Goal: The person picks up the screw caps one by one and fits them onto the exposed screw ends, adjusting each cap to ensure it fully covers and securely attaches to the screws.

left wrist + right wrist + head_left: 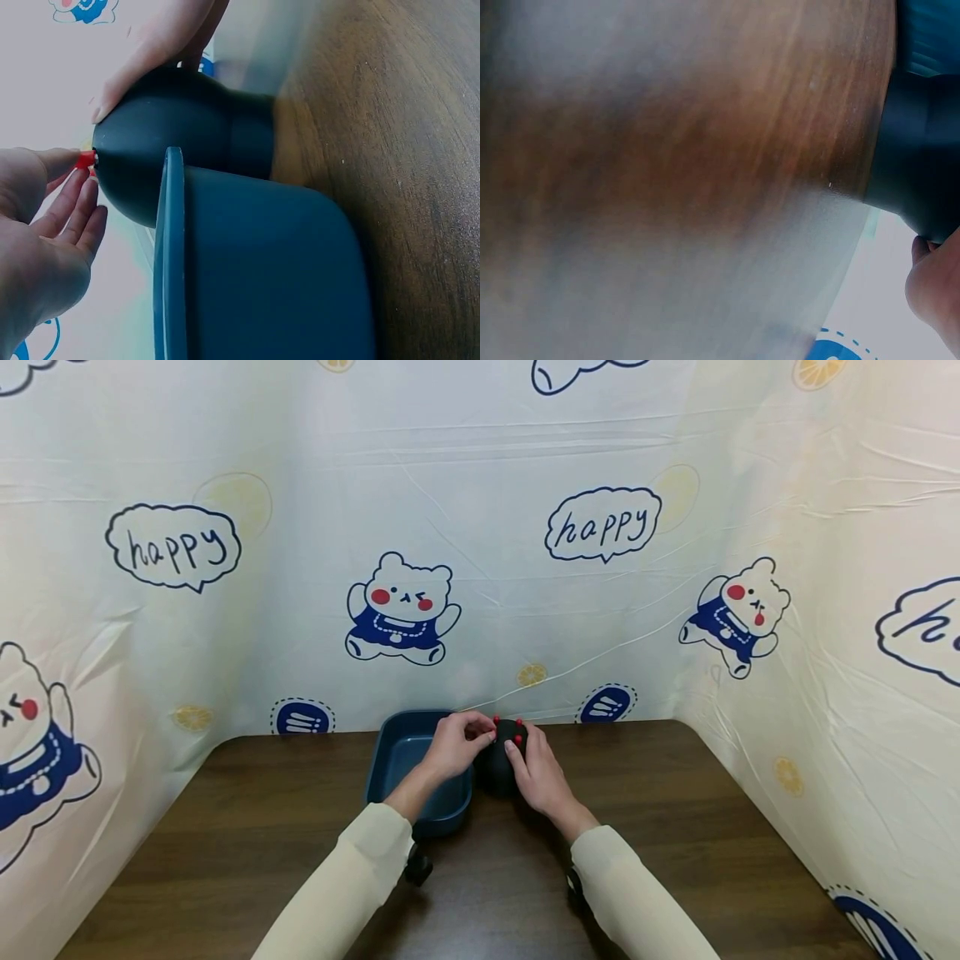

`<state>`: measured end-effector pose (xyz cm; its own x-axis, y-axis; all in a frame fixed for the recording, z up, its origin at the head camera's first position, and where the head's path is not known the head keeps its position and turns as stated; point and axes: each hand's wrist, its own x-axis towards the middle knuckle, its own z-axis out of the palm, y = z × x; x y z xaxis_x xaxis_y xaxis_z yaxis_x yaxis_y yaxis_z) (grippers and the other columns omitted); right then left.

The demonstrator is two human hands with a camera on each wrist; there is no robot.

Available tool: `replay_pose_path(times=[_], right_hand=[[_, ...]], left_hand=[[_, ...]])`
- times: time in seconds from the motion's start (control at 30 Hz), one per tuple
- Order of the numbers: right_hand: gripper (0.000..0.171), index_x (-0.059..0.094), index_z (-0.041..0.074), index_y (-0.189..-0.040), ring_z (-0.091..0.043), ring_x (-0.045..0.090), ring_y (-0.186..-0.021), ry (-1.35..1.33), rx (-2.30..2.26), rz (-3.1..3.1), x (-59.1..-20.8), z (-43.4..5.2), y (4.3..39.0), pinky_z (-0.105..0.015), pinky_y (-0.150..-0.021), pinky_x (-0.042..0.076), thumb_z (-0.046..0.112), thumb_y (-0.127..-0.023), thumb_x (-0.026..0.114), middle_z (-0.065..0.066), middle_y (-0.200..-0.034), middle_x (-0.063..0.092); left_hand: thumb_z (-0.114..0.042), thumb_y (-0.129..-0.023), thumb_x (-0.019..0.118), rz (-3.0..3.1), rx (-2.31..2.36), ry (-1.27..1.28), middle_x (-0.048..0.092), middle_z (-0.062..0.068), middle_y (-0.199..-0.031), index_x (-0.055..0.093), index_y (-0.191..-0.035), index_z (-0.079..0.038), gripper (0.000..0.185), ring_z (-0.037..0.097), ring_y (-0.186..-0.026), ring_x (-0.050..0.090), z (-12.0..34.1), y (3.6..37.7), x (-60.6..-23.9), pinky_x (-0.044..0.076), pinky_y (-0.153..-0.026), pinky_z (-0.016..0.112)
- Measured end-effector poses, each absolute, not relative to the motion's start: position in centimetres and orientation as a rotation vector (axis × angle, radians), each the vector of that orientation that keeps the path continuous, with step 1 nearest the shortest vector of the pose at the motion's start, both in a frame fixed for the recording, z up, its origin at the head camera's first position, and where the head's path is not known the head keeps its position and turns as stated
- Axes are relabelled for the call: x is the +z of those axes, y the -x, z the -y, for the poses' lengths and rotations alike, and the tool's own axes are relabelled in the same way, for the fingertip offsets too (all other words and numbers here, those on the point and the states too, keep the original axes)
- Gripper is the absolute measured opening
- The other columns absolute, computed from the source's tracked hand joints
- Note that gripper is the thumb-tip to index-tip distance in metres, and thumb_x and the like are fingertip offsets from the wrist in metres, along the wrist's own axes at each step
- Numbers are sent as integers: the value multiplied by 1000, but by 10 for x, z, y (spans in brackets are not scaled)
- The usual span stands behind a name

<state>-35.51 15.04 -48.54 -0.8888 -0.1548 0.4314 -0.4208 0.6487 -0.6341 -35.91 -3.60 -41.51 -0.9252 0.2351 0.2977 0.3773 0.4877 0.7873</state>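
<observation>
A black, round-bodied object (493, 775) with a narrower base stands upright on the table, several red knobs (518, 739) on its top. My left hand (452, 747) is over the blue basin's right side, at the object's top. Its thumb and fingertips pinch a small red peg (87, 159) right at the dome's crown in the left wrist view. From the right, my right hand (542, 774) grips the object, thumb near the top and fingers on the far side. The right wrist view catches only the dark base (911, 142) and part of the hand (939, 292).
Just left of the object sits a deep blue basin (442, 823), its rim (174, 247) close beside it. The brown wooden table (675, 843) ends at a printed curtain (510, 610) behind and on both sides.
</observation>
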Motion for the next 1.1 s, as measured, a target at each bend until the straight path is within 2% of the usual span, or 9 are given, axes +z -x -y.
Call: replay_pose_path(times=[0.4, 0.7, 0.97, 1.1], right_hand=[[65, 32, 4, -154, -33, 47, -136, -462, 1114, 2563, -485, -145, 357, -54, -112, 40, 51, -109, 36, -19, -152, 40], [69, 28, 2, -155, -36, 46, -137, -497, 1140, 2589, -483, -148, 361, -57, -112, 39, 53, -109, 36, -22, -154, 38], [78, 21, 7, -161, -35, 42, -141, -556, 1002, 2775, -469, -180, 357, -58, -113, 37, 61, -106, 36, -19, -160, 32], [79, 25, 5, -160, -36, 42, -142, -644, 777, 2851, -457, -206, 348, -55, -115, 36, 57, -105, 46, -19, -160, 34]], left_hand=[[-13, -96, 73, 2601, -1385, 539, 72, 2, -98, 76, -109, -10, 13, 18, -88, 63, 44, 359, -420, 56, -84, 37], [-11, -95, 74, 2582, -1357, 545, 68, 4, -98, 70, -118, -7, 24, 19, -87, 62, 51, 354, -419, 56, -85, 40], [-21, -100, 68, 2663, -1056, 569, 66, 3, -115, 69, -123, -12, 25, 23, -106, 62, 74, 339, -415, 54, -95, 44], [-30, -103, 63, 2655, -769, 586, 63, 4, -127, 67, -128, -16, 29, 25, -120, 57, 95, 331, -416, 48, -104, 50]])
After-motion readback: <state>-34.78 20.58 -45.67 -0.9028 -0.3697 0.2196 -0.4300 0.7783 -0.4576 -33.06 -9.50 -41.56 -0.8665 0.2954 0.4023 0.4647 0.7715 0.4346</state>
